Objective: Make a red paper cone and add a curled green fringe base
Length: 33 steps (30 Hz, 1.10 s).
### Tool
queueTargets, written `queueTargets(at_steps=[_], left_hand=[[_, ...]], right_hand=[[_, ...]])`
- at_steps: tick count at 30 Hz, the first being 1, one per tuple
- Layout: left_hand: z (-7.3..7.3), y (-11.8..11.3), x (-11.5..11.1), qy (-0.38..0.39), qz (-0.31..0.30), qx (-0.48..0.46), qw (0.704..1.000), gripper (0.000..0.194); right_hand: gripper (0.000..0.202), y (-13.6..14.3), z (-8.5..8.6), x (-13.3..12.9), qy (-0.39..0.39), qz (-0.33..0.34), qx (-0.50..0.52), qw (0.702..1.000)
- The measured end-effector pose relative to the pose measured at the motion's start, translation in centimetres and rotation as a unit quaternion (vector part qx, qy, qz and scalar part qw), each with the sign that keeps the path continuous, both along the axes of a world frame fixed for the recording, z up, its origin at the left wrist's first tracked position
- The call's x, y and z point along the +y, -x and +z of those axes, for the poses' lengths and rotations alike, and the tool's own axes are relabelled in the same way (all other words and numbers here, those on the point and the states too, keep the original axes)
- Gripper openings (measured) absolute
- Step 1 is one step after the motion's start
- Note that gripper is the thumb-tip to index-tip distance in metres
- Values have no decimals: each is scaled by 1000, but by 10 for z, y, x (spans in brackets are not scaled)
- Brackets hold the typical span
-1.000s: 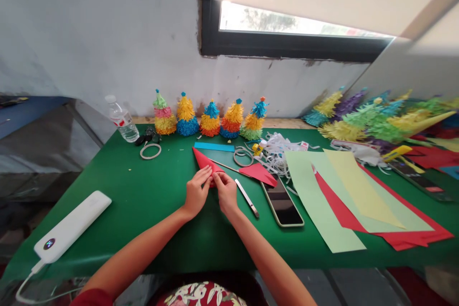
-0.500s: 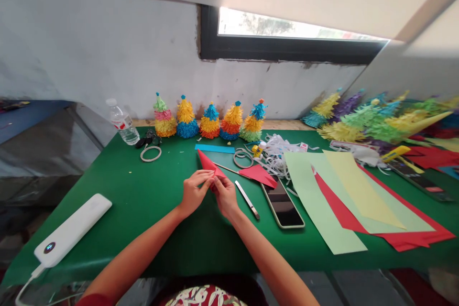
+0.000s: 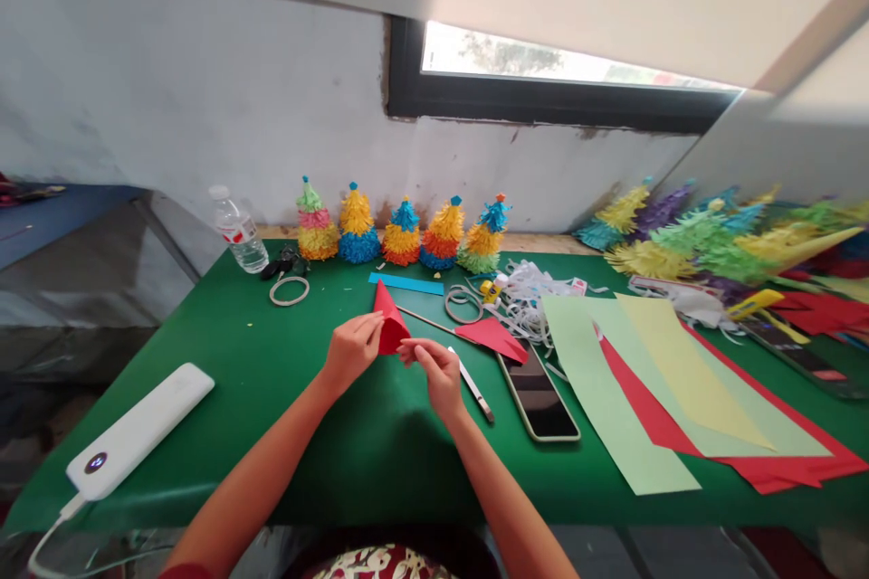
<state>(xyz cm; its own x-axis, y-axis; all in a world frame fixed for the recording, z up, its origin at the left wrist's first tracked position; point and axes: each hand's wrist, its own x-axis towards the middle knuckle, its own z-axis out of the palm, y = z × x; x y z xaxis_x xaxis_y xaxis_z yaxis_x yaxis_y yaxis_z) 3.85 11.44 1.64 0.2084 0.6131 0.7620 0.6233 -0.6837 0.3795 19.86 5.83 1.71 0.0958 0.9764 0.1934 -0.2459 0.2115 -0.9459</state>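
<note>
A red paper cone (image 3: 389, 326) with its tip pointing away from me is in my left hand (image 3: 351, 351), whose fingers and thumb grip its left side. The wide mouth of the cone faces me. My right hand (image 3: 438, 371) is at the cone's lower right edge, thumb and fingertips drawn together; what they pinch, if anything, is too small to make out. Just right of that hand lie a pair of tweezers (image 3: 473, 387) and a red paper piece (image 3: 494, 336). Behind the cone is a blue paper strip (image 3: 407, 283).
A phone (image 3: 539, 398) and green paper sheets (image 3: 611, 398) lie to the right. Shredded white strips (image 3: 529, 294) and a tape roll (image 3: 463, 304) are behind. Several fringed paper cones (image 3: 358, 231) line the wall near a bottle (image 3: 239, 231). A power bank (image 3: 142, 430) is at left.
The red cone has turned so its open mouth shows. My right hand has shifted right and down from beside the left hand, which has moved slightly left.
</note>
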Motion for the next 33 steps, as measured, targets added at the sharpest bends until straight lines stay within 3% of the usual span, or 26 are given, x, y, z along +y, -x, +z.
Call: queueTargets(at_steps=[5,10,12,16,19,23,29,33], left_hand=[[4,6,5,-25,62,-61,996,19],[5,3,-1,-35,65,-69,995,18],[3,2,-5,-51,56,-56,996,17],[-1,4,-7,-74,42,12,996,13],[-2,4,-7,-36,41,53,997,16],[0,1,-5,39,46,20,998,18],[7,5,1,178,-57,54,981,29],[2,7,5,183,-58,71,979,33]], right_hand=[[23,2,-1,0,-16,-179,-125,976],[25,10,-4,3,-22,-145,-212,966],[19,10,-7,4,-33,-170,-243,954],[26,6,-12,5,-53,-229,-319,918],[27,5,-14,6,-72,-240,-360,899],[29,4,-16,6,-94,-247,-385,884],[30,1,-17,6,-111,-260,-396,874],[31,0,-19,7,-121,-243,-409,871]])
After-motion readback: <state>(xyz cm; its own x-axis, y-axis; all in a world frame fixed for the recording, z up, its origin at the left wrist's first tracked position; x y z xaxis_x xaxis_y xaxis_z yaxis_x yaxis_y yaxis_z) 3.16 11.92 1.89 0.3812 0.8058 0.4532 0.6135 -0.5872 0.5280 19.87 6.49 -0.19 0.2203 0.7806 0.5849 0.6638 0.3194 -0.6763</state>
